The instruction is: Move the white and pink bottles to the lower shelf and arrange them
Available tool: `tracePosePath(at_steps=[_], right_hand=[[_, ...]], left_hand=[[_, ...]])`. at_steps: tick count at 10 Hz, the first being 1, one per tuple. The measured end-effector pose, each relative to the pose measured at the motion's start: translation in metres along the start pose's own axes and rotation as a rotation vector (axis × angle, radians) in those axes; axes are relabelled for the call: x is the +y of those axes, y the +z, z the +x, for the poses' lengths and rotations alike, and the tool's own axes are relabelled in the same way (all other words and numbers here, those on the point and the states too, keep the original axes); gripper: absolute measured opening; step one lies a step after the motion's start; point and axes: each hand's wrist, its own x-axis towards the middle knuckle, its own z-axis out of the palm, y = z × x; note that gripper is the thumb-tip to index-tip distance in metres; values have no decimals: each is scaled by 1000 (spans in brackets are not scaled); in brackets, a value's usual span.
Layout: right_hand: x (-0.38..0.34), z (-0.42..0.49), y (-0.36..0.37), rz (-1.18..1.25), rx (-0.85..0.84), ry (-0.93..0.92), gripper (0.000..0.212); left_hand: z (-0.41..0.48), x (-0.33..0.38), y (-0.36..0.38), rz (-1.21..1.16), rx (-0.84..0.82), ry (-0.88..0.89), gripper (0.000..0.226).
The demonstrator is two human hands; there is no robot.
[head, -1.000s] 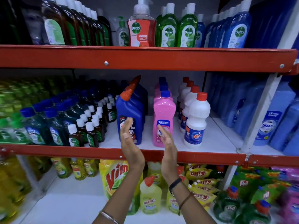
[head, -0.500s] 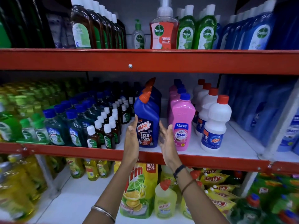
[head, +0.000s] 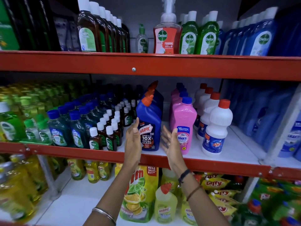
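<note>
A row of pink bottles (head: 183, 121) with blue caps stands on the middle shelf (head: 236, 149), right of centre. Beside it on the right stands a row of white bottles (head: 216, 128) with red caps. A blue Harpic bottle (head: 149, 126) leads a row just left of the pink ones. My left hand (head: 132, 141) is raised flat at the Harpic bottle's left side. My right hand (head: 169, 141) is spread between the Harpic bottle and the front pink bottle, palm toward the Harpic. Neither hand grips anything.
Small dark bottles (head: 110, 128) and green ones (head: 60, 126) fill the middle shelf's left. The lower shelf (head: 78, 203) holds a Vim pouch (head: 140, 196), yellow Harpic bottles (head: 165, 204), Giffy packs (head: 216, 185) and yellow bottles. Dettol bottles (head: 189, 35) line the top shelf. Red shelf rails (head: 146, 66) cross the front.
The view has drifted left, so the shelf contents sit further right. Both hands moved from the front pink bottle to flank the blue Harpic bottle, and have since spread slightly apart.
</note>
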Motion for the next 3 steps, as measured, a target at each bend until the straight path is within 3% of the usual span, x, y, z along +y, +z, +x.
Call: tracePosePath(at_steps=[1, 3], right_hand=[[0, -27, -25, -76, 26, -50, 57], [8, -107, -103, -272, 326, -90, 25]], left_hand=[[-9, -1, -1, 107, 87, 173, 60], [11, 79, 25, 238, 182, 795, 41]])
